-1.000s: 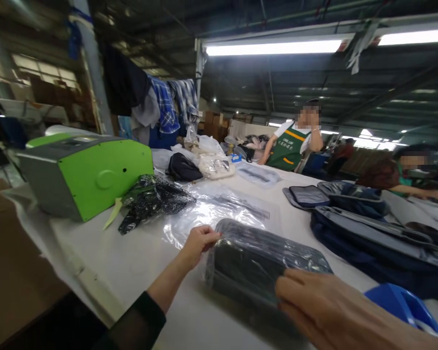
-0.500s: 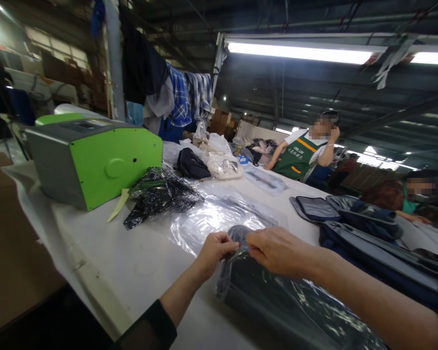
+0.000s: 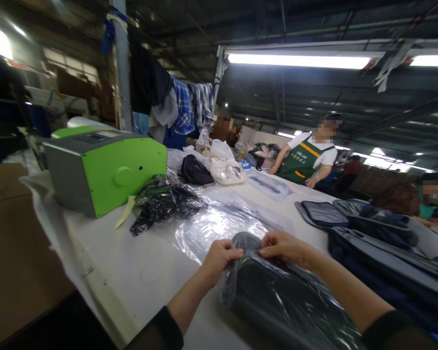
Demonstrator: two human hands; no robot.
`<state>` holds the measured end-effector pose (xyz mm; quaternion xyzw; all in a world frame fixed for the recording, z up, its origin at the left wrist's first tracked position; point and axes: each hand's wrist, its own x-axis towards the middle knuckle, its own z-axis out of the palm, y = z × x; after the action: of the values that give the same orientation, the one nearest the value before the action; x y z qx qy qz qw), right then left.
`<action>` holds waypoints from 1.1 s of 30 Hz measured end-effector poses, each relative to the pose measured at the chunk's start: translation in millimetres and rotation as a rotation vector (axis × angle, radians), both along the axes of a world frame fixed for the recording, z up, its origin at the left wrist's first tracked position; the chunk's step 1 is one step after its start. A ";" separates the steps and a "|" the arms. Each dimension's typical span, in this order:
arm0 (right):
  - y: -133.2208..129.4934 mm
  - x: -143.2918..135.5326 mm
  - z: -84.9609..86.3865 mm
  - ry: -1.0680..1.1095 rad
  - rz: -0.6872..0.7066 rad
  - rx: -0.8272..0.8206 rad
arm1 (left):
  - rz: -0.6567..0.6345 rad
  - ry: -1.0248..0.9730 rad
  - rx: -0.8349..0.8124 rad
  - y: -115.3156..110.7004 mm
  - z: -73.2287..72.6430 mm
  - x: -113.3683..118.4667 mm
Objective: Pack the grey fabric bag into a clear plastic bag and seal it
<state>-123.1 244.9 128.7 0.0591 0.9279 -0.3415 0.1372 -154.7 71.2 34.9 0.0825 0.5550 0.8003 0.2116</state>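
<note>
A dark, bulky item [image 3: 277,301] lies at the table's near side inside a clear plastic bag [image 3: 228,284]. My left hand [image 3: 221,257] pinches the bag's far end between thumb and fingers. Close by on the right, my right hand [image 3: 282,247] pinches the same plastic, its fingers curled. Between the two hands a dark grey rounded part [image 3: 245,240] shows under the film; I cannot make out what it is. Just beyond my hands lie flat clear plastic bags [image 3: 219,221].
A green and grey machine [image 3: 126,172] stands at the left, with crumpled black plastic [image 3: 164,201] beside it. Navy bags [image 3: 379,262] lie open on the right. Across the white table [image 3: 131,267] stands a person in a green apron [image 3: 299,158]; another person is at the far right.
My right hand has shifted slightly right, opening a small gap between my hands over the plastic. The view has tilted a little. The aproned person's raised hand has come down.
</note>
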 end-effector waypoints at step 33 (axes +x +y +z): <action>79.8 195.3 -71.0 0.088 -0.943 -1.243 | -0.371 -0.190 -0.531 -12.9 15.1 8.1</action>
<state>72.2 324.8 57.7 0.3457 0.4481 -0.8228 -0.0516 -146.6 58.3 50.0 0.0494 0.6973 0.5797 0.4186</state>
